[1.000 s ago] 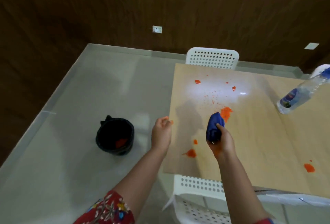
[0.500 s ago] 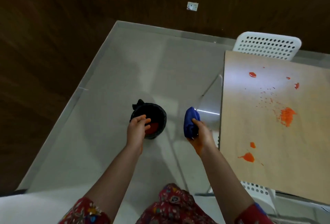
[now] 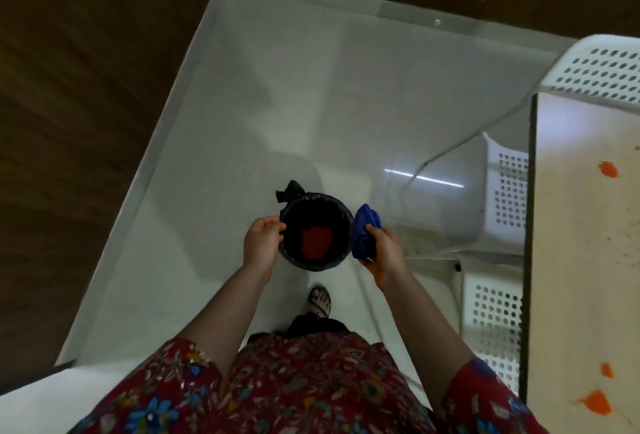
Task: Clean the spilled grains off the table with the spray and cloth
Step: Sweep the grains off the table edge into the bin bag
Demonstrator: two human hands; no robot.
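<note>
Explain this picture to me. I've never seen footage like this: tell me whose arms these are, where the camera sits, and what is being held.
There is no machine here. A person wears a camera on the head, so you look down along their own arms. The right hand grips a bunched blue cloth. The left hand has curled fingers at the rim of a black bin on the floor; whether it holds anything is unclear. Orange-red material lies inside the bin. At the right edge is the table, with spilled grains on it and a white chair beside it.
</note>
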